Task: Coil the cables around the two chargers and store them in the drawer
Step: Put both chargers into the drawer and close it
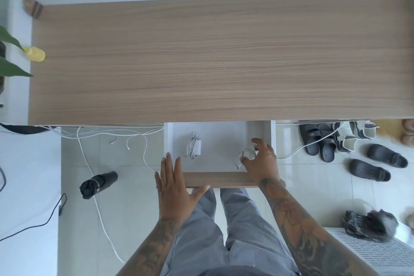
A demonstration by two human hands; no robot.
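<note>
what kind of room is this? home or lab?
Likely a home, perhaps an entryway or bedroom: slippers and shoes scattered on the tiled floor, a wood-topped desk with an open drawer, and a houseplant at its end.

Left hand point(173, 184) flat, right hand point(261, 160) curled.

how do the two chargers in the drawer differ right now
The left charger lies free, untouched; the right charger is under the right hand. The left one's cable is tightly coiled; the right one's loops look looser. Both are white and inside the open drawer.
</note>
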